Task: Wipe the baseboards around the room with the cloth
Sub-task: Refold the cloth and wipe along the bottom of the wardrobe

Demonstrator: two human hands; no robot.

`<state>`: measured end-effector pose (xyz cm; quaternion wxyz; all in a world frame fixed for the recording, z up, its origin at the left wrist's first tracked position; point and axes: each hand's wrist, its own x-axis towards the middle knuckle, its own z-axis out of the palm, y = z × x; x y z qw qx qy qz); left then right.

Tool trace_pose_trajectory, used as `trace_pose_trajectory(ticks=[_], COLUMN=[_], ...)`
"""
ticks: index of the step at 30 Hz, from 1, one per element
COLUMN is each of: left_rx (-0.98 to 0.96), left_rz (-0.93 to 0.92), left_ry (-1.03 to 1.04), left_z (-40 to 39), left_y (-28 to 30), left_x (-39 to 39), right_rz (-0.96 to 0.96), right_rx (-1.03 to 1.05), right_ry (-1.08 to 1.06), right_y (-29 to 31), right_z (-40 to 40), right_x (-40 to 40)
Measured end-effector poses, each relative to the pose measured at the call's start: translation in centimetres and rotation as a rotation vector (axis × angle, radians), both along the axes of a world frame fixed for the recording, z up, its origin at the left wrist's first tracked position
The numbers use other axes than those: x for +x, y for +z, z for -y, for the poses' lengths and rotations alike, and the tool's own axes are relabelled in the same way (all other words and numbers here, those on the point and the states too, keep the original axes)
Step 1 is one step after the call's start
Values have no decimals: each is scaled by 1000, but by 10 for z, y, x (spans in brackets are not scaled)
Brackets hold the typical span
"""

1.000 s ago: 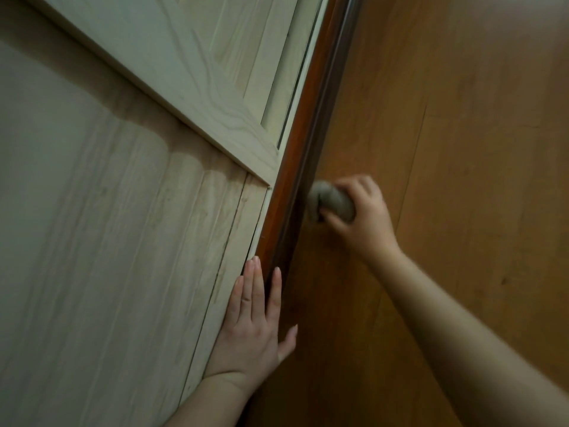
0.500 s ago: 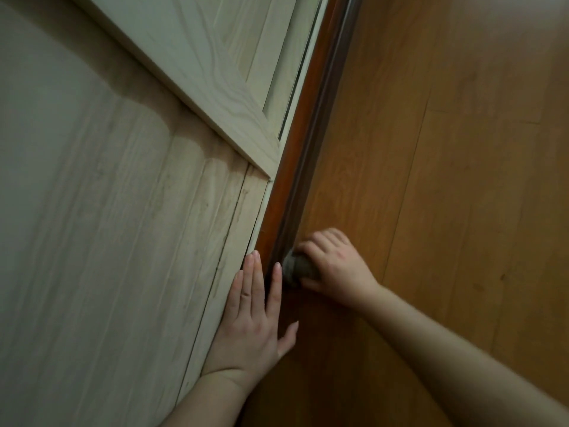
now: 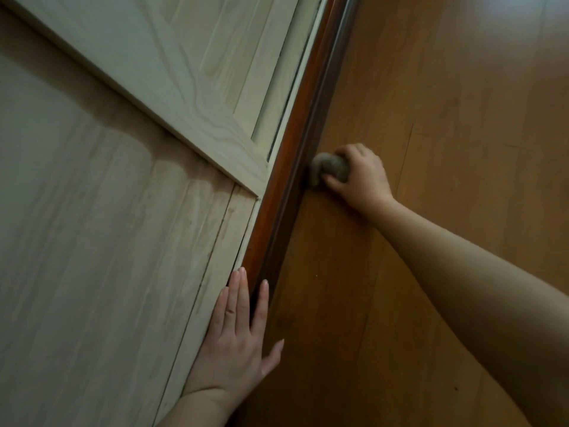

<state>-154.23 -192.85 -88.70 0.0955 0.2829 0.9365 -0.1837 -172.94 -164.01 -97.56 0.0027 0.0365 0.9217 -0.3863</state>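
Note:
A dark reddish-brown baseboard (image 3: 303,118) runs diagonally from the top centre down to the lower middle, between pale wood panelling and the floor. My right hand (image 3: 361,178) grips a bunched grey cloth (image 3: 329,171) and holds it against the baseboard's lower edge, about halfway up the frame. My left hand (image 3: 237,340) lies flat with straight fingers on the panelling and the baseboard's top, nearer to me.
Pale wood panelling (image 3: 107,241) with a raised diagonal frame piece (image 3: 184,97) fills the left side. An orange-brown wooden floor (image 3: 446,149) covers the right side, with a bright reflection at the top right.
My right hand slid the cloth toward me along the baseboard, then away again to about mid-frame. My left hand stayed in place.

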Motion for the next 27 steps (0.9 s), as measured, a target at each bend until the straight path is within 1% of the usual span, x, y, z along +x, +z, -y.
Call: trace_pose_trajectory(ticks=[1, 2, 3, 6, 9, 13, 17, 20, 22, 25, 27], left_rx=[1, 3, 8, 20, -2, -19, -11, 58, 108, 192, 214], left_rz=[-4, -6, -9, -17, -2, 29, 32, 65, 54, -2, -52], left_ry=[-5, -6, -4, -7, -14, 11, 20, -51, -101, 29, 73], left_z=[0, 0, 0, 2, 2, 0, -2, -19, -48, -103, -135], left_y=[0, -1, -1, -3, -2, 1, 3, 9, 9, 16, 21], left_x=[0, 0, 1, 1, 1, 0, 1, -1, -22, -82, -133], right_rz=[12, 1, -28, -99, -113, 17, 8, -20, 3, 37, 45], right_rx=[-41, -52, -40, 26, 96, 105, 136, 125, 137, 132, 139], right_ry=[-155, -245, -266, -200, -255, -229, -164, -143, -127, -115, -104], right_y=[1, 2, 3, 5, 4, -2, -12, -9, -7, -7, -7], right_z=[-7, -17, -29, -72, -102, -101, -100, -100, -101, -101, -102], right_x=[2, 7, 14, 51, 88, 112, 109, 109, 108, 107, 107])
